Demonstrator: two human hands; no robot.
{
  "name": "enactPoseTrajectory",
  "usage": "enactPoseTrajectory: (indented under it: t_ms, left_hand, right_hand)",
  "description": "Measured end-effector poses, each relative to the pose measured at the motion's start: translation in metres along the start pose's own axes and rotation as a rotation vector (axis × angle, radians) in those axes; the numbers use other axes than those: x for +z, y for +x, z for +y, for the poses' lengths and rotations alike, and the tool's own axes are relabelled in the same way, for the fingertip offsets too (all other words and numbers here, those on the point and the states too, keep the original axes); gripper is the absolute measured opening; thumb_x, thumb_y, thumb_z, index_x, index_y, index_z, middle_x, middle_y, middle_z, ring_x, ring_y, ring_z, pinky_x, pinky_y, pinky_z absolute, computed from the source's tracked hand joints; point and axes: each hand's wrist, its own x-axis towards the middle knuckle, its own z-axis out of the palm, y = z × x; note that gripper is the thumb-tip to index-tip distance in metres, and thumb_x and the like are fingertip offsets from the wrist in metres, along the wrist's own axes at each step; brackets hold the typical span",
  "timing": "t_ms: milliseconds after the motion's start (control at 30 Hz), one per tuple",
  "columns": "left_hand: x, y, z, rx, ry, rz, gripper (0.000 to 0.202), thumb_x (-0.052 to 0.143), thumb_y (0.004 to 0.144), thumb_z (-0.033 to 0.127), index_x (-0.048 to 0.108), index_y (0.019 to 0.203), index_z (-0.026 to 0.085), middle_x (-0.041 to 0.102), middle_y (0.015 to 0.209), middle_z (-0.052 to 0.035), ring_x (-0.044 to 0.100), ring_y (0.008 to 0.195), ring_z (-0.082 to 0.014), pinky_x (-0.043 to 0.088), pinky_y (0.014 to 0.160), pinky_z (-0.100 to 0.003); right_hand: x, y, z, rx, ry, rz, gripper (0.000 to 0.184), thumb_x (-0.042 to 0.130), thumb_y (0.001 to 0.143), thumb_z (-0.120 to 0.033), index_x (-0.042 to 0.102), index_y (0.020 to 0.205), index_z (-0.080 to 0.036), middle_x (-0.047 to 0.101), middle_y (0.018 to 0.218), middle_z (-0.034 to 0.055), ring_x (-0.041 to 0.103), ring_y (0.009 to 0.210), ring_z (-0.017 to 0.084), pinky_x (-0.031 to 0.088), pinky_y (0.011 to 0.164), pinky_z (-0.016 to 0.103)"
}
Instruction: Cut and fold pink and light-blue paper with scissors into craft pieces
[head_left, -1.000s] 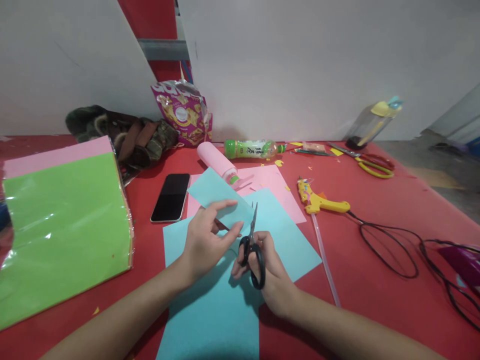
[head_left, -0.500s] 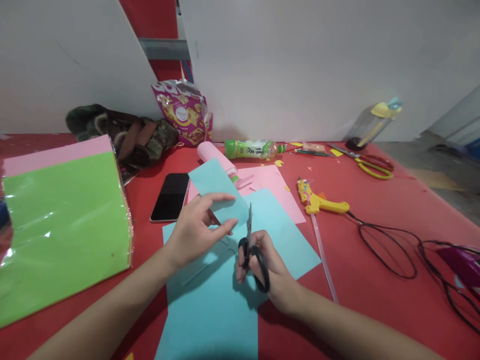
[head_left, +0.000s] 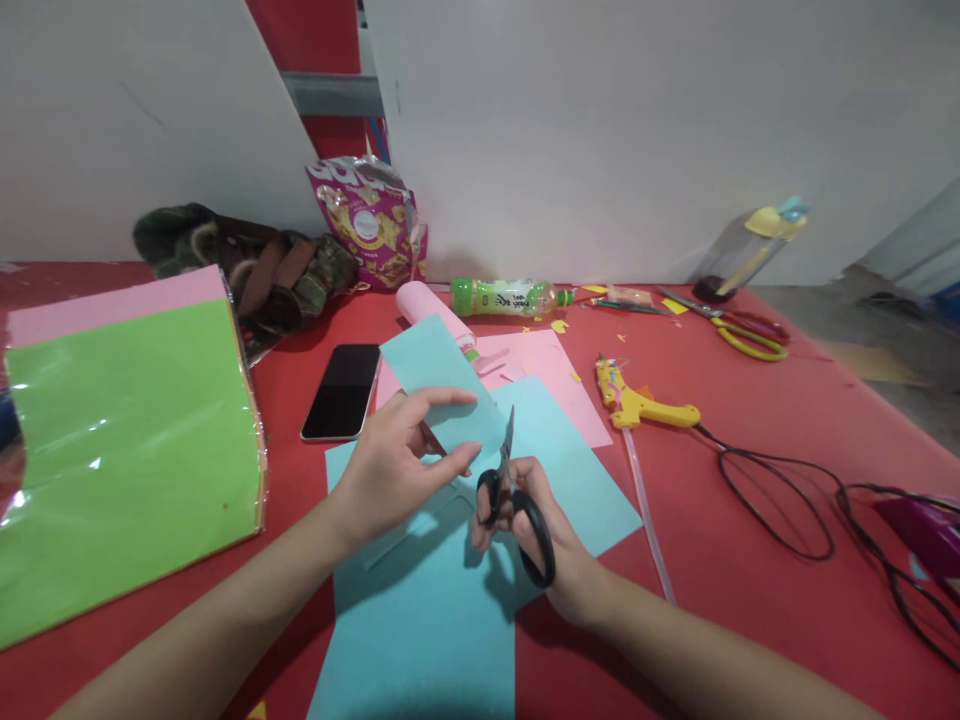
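My left hand (head_left: pixel 409 455) holds up a strip of light blue paper (head_left: pixel 439 365), with thumb and index finger in front of it and the other fingers hidden behind. My right hand (head_left: pixel 544 530) has its fingers through the handles of black-handled scissors (head_left: pixel 510 460). The blades point upward beside the strip's right end, a little apart; whether they touch the paper I cannot tell. Beneath both hands lie larger light blue sheets (head_left: pixel 427 640) on the red table (head_left: pixel 720 620). A thin cut strip rests on these sheets below my left hand.
A black phone (head_left: pixel 341 392) lies left of the strip. Green paper in a clear sleeve (head_left: pixel 135 450) covers the far left. A yellow glue gun (head_left: pixel 645 405) with its cable lies at right. Behind are a green-labelled bottle (head_left: pixel 510 297), a snack bag (head_left: pixel 367 225) and larger scissors (head_left: pixel 731 325).
The scissors have shifted slightly to the right and tilted, and their lower handle has swung outward. The strip has moved a little to the right with my left hand.
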Motion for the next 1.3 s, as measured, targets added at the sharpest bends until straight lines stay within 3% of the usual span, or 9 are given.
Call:
enactPoseTrajectory:
  t_ms: [167,467,900,1300]
  left_hand:
    - [0.002,-0.003,0.004,-0.012,0.02,0.036,0.027,0.063,0.067,0.023,0.059,0.093,0.019,0.06,0.078,0.0007,0.044,0.042,-0.0051,0.044,0.043,-0.018]
    - [0.006,-0.005,0.006,0.08,0.148,0.118,0.027,0.064,0.066,0.022,0.058,0.092,0.021,0.06,0.067,0.0031,0.041,0.04,-0.0065,0.039,0.041,-0.018]
    - [-0.002,-0.001,0.004,0.071,0.126,0.049,0.027,0.065,0.066,0.023,0.06,0.092,0.021,0.06,0.064,0.0034,0.048,0.046,-0.0087,0.043,0.047,-0.019]
    - [-0.007,0.001,-0.001,0.023,0.016,-0.015,0.03,0.065,0.065,0.022,0.059,0.095,0.023,0.059,0.078,0.0023,0.047,0.043,-0.005,0.045,0.047,-0.018]
  right_hand:
    - [-0.001,0.0,0.002,-0.013,-0.025,0.008,0.039,0.044,0.075,-0.058,0.028,0.085,-0.024,0.041,0.081,-0.0004,0.047,0.069,0.013,0.038,0.064,0.03]
    - [0.0,0.001,0.001,-0.009,-0.039,0.036,0.041,0.044,0.074,-0.06,0.027,0.083,-0.024,0.041,0.077,-0.0021,0.045,0.064,0.011,0.036,0.06,0.028]
    - [-0.001,0.001,-0.001,0.03,0.001,0.043,0.041,0.048,0.073,-0.058,0.028,0.081,-0.024,0.04,0.069,-0.0055,0.043,0.055,0.008,0.033,0.055,0.025]
    - [-0.002,0.0,-0.001,0.002,0.037,-0.022,0.039,0.049,0.074,-0.055,0.028,0.081,-0.024,0.038,0.069,-0.0055,0.041,0.054,0.008,0.033,0.054,0.024]
